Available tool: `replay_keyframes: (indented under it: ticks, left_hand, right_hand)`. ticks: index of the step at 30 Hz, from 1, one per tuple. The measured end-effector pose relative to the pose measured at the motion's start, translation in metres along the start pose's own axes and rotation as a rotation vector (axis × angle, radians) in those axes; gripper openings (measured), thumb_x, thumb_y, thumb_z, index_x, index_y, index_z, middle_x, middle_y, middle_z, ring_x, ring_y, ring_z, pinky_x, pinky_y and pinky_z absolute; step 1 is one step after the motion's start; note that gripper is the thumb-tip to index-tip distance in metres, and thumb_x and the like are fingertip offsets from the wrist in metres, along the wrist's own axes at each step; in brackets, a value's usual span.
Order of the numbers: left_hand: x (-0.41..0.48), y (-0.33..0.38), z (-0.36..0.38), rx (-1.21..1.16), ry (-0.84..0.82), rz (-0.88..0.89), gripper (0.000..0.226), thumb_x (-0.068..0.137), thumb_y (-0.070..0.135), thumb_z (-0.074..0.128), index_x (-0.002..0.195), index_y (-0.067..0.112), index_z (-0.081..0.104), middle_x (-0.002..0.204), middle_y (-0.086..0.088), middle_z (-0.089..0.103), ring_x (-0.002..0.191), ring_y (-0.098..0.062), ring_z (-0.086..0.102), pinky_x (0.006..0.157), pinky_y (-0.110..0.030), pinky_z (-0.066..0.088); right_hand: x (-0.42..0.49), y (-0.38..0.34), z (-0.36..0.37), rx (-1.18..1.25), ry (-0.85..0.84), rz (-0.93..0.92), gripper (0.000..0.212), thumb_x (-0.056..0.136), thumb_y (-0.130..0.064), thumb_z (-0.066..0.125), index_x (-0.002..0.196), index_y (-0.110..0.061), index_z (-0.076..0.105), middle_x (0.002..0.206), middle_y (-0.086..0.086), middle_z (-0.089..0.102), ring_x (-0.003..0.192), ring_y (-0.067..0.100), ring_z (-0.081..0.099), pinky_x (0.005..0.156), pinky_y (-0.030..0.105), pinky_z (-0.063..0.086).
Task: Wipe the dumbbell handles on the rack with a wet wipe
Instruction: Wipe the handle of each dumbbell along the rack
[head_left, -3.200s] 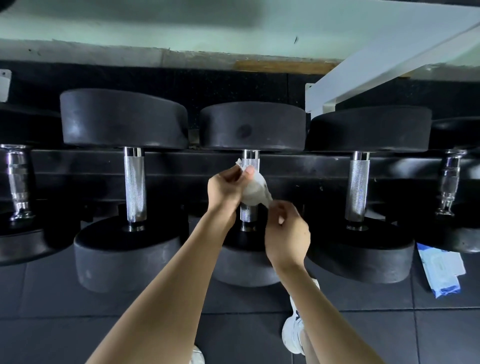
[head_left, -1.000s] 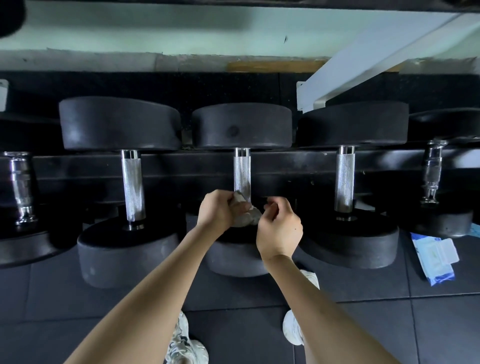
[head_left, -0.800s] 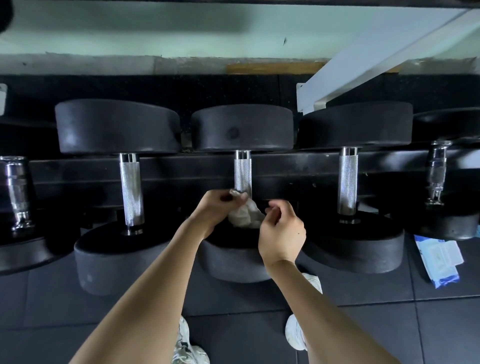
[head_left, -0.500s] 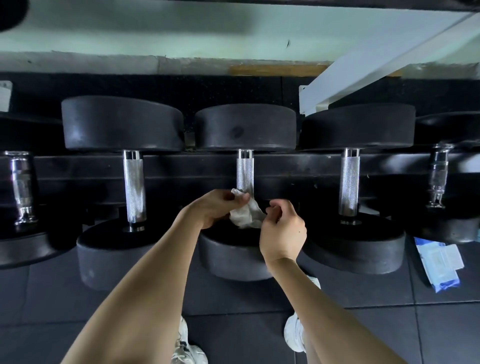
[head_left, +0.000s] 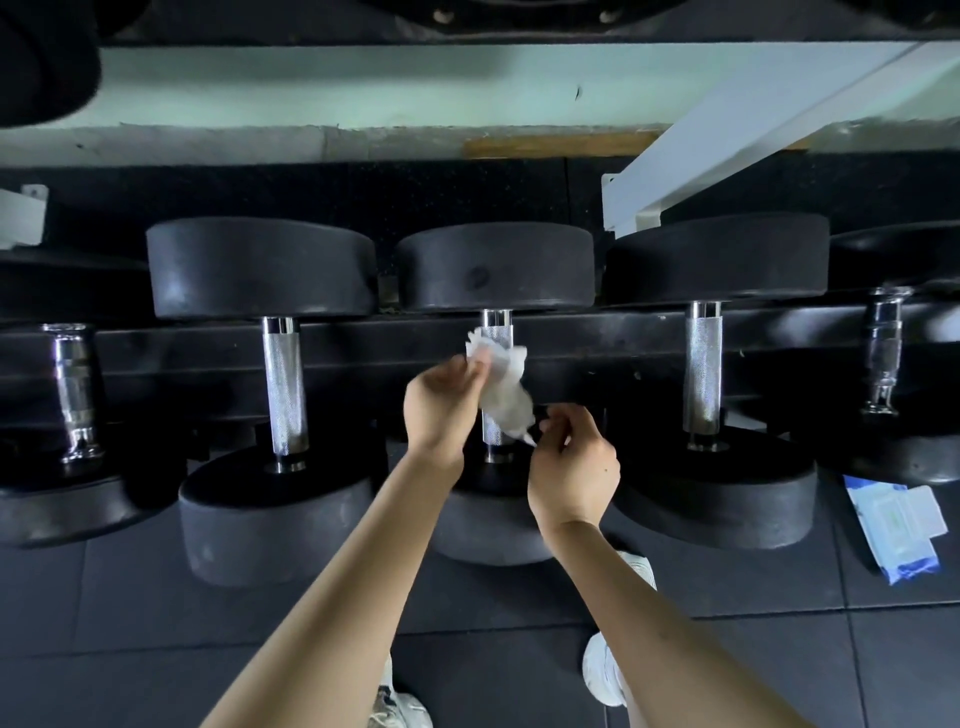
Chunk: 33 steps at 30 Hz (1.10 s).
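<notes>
Black dumbbells lie side by side on a low black rack (head_left: 597, 338), their chrome handles running away from me. A crumpled white wet wipe (head_left: 503, 387) is wrapped against the middle dumbbell's handle (head_left: 496, 328). My left hand (head_left: 441, 402) pinches the wipe's upper end at the handle's left side. My right hand (head_left: 574, 467) pinches the wipe's lower end, low on the handle's right. The wipe hides the handle's middle stretch. The neighbouring handles, the left handle (head_left: 283, 384) and the right handle (head_left: 704, 371), are bare.
A blue and white wet wipe pack (head_left: 891, 525) lies on the dark rubber floor tiles at the right. A white slanted frame beam (head_left: 727, 130) crosses the upper right. My white shoes (head_left: 605, 675) stand below the rack's front.
Both hands have lifted the wipe up the middle handle from its lower end to its middle; the left hand is now higher than the right.
</notes>
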<state>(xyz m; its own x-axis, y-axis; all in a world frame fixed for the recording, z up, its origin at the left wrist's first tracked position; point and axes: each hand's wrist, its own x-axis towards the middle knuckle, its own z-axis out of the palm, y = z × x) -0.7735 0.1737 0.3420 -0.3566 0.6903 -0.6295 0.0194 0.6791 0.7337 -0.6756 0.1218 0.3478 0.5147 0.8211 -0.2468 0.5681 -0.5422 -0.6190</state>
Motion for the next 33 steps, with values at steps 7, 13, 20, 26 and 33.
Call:
replay_keyframes:
  ticks: [7,13,20,26,33]
  left_hand:
    - [0.018,0.026,0.029,-0.246,0.136,-0.083,0.010,0.083,0.018,0.072,0.091,0.012,0.072,0.095,-0.001,0.071,0.084,-0.008,0.064,0.080,-0.017,0.050]
    - [0.021,0.020,0.034,-0.341,0.073,-0.080,0.015,0.085,0.024,0.070,0.094,0.013,0.070,0.079,0.011,0.064,0.080,-0.006,0.062,0.074,-0.011,0.048]
    - [0.021,0.005,0.028,0.032,0.101,0.107,0.032,0.086,0.032,0.067,0.056,0.027,0.057,0.060,0.005,0.057,0.063,-0.008,0.047,0.061,-0.024,0.038]
    - [0.016,0.001,0.023,0.083,0.094,0.060,0.029,0.079,0.029,0.070,0.051,0.031,0.064,0.052,0.012,0.061,0.058,-0.003,0.052,0.059,-0.022,0.042]
    - [0.029,0.011,0.030,0.122,0.107,0.085,0.034,0.080,0.025,0.064,0.051,0.014,0.050,0.041,0.010,0.044,0.054,-0.005,0.038,0.055,-0.023,0.033]
  right_hand:
    - [0.001,0.001,0.004,0.026,0.052,-0.045,0.029,0.081,-0.014,0.041,0.088,-0.011,0.068,0.076,0.008,0.073,0.069,0.037,0.065,0.058,0.036,0.047]
    - [0.002,0.005,0.008,0.037,0.101,-0.075,0.030,0.077,-0.015,0.040,0.084,-0.012,0.069,0.068,0.007,0.071,0.060,0.036,0.063,0.052,0.033,0.046]
    - [0.002,0.006,0.008,0.050,0.084,-0.069,0.031,0.076,-0.016,0.039,0.084,-0.011,0.068,0.071,0.008,0.072,0.063,0.035,0.064,0.054,0.031,0.041]
    - [0.002,0.008,0.007,0.036,0.073,-0.073,0.034,0.077,-0.017,0.038,0.087,-0.011,0.069,0.073,0.008,0.072,0.066,0.035,0.064,0.055,0.027,0.034]
    - [0.003,0.010,0.008,0.034,0.097,-0.105,0.030,0.077,-0.015,0.040,0.085,-0.012,0.069,0.070,0.007,0.072,0.063,0.035,0.065,0.054,0.026,0.034]
